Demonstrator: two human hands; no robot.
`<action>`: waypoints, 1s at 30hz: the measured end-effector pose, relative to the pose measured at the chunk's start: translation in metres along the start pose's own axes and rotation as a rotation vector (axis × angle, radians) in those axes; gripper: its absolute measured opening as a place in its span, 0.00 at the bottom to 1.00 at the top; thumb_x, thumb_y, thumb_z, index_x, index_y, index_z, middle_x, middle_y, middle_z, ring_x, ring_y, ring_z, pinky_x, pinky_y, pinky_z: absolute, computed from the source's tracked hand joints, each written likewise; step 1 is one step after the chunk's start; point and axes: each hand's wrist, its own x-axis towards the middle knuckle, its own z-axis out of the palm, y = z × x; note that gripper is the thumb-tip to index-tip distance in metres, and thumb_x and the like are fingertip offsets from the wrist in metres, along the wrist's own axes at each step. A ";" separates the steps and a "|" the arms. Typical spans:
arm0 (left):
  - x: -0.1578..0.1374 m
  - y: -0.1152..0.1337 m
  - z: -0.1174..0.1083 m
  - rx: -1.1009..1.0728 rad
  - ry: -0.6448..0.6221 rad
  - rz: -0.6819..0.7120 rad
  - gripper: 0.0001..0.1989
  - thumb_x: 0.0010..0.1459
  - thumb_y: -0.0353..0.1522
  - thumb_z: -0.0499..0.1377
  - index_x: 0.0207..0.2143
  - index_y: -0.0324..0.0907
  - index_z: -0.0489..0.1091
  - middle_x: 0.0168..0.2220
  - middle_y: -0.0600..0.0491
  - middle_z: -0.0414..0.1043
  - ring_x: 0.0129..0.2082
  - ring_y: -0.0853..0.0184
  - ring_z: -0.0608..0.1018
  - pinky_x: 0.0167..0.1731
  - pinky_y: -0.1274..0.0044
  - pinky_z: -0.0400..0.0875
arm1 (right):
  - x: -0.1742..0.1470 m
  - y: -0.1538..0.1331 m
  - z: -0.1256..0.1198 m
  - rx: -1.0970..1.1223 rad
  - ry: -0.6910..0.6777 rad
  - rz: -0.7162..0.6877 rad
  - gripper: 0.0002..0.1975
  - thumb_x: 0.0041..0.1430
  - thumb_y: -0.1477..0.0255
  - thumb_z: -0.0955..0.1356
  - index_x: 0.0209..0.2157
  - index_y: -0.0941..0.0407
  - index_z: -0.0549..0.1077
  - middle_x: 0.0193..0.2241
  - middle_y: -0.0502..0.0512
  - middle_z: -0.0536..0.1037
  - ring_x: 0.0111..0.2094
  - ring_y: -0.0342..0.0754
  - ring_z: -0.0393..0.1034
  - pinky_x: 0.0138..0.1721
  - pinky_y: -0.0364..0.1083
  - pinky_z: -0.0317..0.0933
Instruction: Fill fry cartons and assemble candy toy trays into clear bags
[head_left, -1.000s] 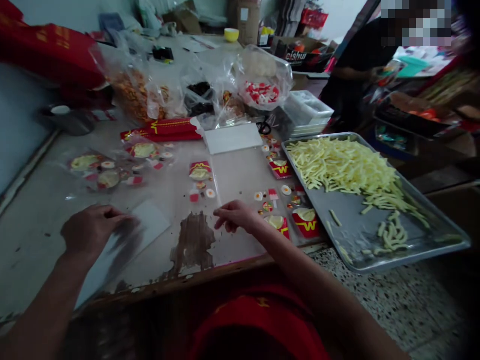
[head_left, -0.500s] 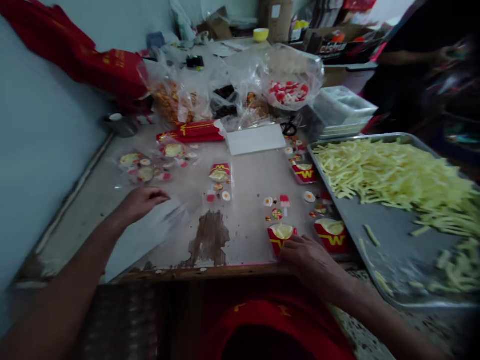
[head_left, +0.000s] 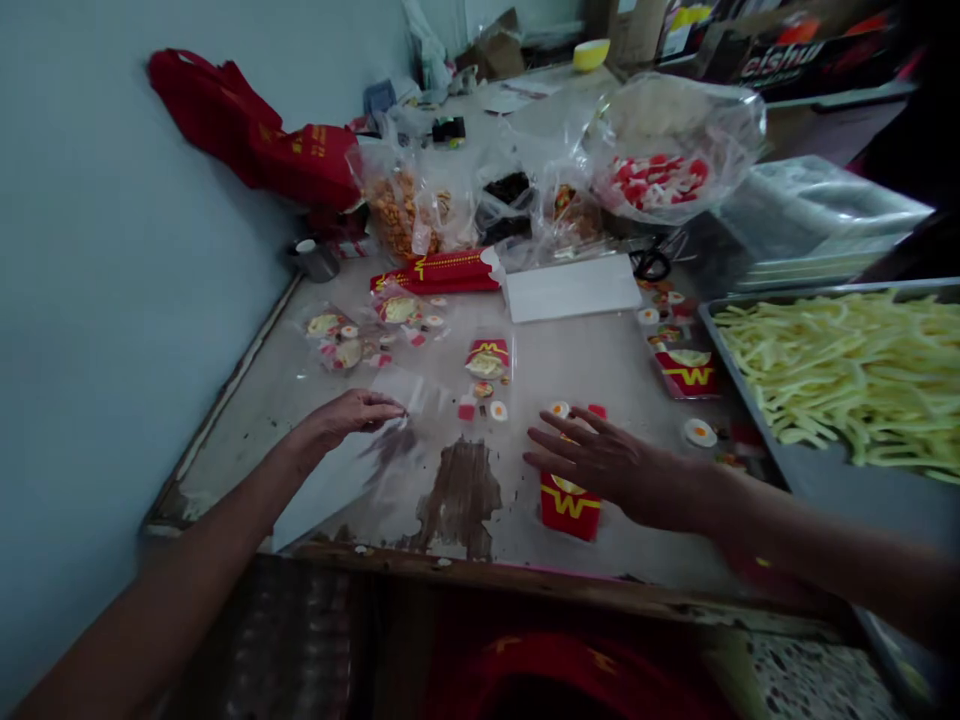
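My left hand [head_left: 358, 412] is over a stack of clear plastic sheets or bags [head_left: 319, 500] at the table's front left. Its thumb and fingers are pressed together; what they pinch, if anything, does not show clearly. My right hand [head_left: 592, 460] is open, fingers spread, above a flat red fries carton [head_left: 570, 515] with a yellow zigzag mark. The hand hides the carton's top and part of the small pieces beside it, among them a toy-like fried egg [head_left: 559, 410]. A similar small set with a red carton [head_left: 487, 358] lies in clear plastic at mid-table.
Filled plastic packets [head_left: 349, 340] lie at the left. Behind are a long red box [head_left: 439, 272], a white box [head_left: 574, 290] and a bag of red-and-white pieces [head_left: 660, 185]. A metal tray [head_left: 817, 480] of pale fry-shaped sticks [head_left: 847, 370] stands right, beside another red carton [head_left: 686, 372].
My right hand has lifted off the carton's side and spread over its top and the small pieces. My left hand stays over the plastic stack. The camera view has turned left.
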 end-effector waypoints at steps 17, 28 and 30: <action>-0.016 0.025 0.047 -0.215 0.001 0.102 0.21 0.42 0.47 0.71 0.31 0.40 0.75 0.21 0.59 0.64 0.21 0.74 0.60 0.24 0.79 0.51 | 0.040 0.017 -0.054 0.206 0.048 0.278 0.51 0.42 0.63 0.76 0.67 0.56 0.58 0.52 0.62 0.72 0.52 0.61 0.65 0.56 0.59 0.56; -0.007 0.049 0.054 -0.222 0.146 0.248 0.14 0.44 0.42 0.71 0.29 0.42 0.82 0.32 0.50 0.80 0.36 0.64 0.76 0.41 0.74 0.65 | 0.034 0.032 -0.072 0.069 0.133 0.397 0.48 0.44 0.60 0.75 0.67 0.53 0.58 0.53 0.62 0.72 0.52 0.63 0.65 0.50 0.58 0.60; -0.006 0.056 0.059 -0.274 0.151 0.228 0.13 0.42 0.41 0.73 0.28 0.42 0.81 0.30 0.52 0.79 0.35 0.65 0.76 0.41 0.75 0.65 | 0.032 0.039 -0.078 0.043 0.166 0.438 0.49 0.44 0.59 0.75 0.67 0.54 0.58 0.53 0.63 0.72 0.52 0.64 0.65 0.49 0.58 0.60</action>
